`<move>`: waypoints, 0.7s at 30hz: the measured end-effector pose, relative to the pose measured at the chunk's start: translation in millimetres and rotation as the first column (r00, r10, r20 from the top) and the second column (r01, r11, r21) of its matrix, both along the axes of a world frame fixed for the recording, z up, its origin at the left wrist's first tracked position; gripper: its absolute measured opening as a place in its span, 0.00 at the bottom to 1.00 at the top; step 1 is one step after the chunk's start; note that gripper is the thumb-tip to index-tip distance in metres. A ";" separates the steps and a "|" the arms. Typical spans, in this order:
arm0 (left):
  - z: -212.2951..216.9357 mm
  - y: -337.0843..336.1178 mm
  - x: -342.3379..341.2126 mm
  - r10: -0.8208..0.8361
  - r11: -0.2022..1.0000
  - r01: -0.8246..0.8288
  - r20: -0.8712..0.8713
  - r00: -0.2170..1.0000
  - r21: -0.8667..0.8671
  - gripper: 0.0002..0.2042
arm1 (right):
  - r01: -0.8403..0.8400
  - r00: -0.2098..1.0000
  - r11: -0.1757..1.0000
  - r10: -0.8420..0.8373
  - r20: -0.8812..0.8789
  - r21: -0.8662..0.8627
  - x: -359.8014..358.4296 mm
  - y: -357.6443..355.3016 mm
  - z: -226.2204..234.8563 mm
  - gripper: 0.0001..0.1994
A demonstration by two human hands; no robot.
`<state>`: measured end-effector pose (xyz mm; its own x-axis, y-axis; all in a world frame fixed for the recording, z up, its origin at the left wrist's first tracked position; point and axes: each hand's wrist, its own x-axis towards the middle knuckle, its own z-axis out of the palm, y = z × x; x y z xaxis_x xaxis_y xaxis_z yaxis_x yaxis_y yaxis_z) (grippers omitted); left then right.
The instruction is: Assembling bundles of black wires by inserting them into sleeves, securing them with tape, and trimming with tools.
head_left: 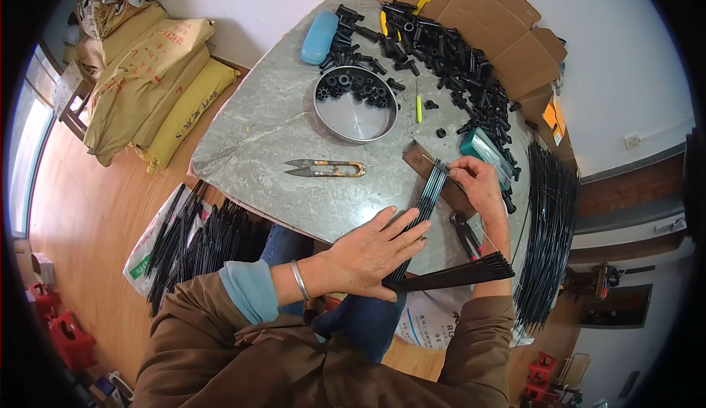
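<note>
My left hand (pixel 371 253), with a bracelet at the wrist, lies with fingers stretched out and apart across a row of thin black rods (pixel 435 184). The rods lie side by side over a flat brown bar (pixel 418 159) on the table. At their far ends my right hand (pixel 476 182) is closed in a pinch; what sits between its fingertips is too small to make out. A fanned black bunch (pixel 460 274) sticks out from under my left hand and passes over my right forearm. Left of the rods lie worn thread snips (pixel 327 167). Pliers (pixel 465 235) with red on the handles rest below my right hand.
A round metal pan (pixel 356 134) holds black tubular parts. Behind it are a blue case (pixel 320 38), a heap of black fittings (pixel 448 55), a yellow-green tool (pixel 419 109) and cardboard (pixel 507 29). A teal box (pixel 489 151) and long black rods (pixel 548 231) are at right; sacks (pixel 147 84) at left.
</note>
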<state>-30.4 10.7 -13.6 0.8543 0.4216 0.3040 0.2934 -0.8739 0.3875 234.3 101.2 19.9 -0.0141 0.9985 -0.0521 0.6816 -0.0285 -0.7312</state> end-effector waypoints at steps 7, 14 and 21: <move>-0.3 0.3 -1.5 0.010 1.000 -0.010 -0.007 1.000 0.012 0.45 | -0.012 0.999 0.999 0.010 0.035 0.049 -4.4 1.2 -1.2 0.05; -0.5 0.8 -1.1 0.006 1.000 -0.006 -0.013 1.000 0.005 0.45 | -0.008 1.000 1.000 0.008 -0.010 -0.006 -8.2 0.5 3.6 0.06; 1.1 0.5 -1.4 0.004 1.000 -0.004 -0.007 1.000 -0.007 0.45 | -0.064 0.994 0.998 0.065 -0.085 0.008 5.9 -0.4 -4.6 0.07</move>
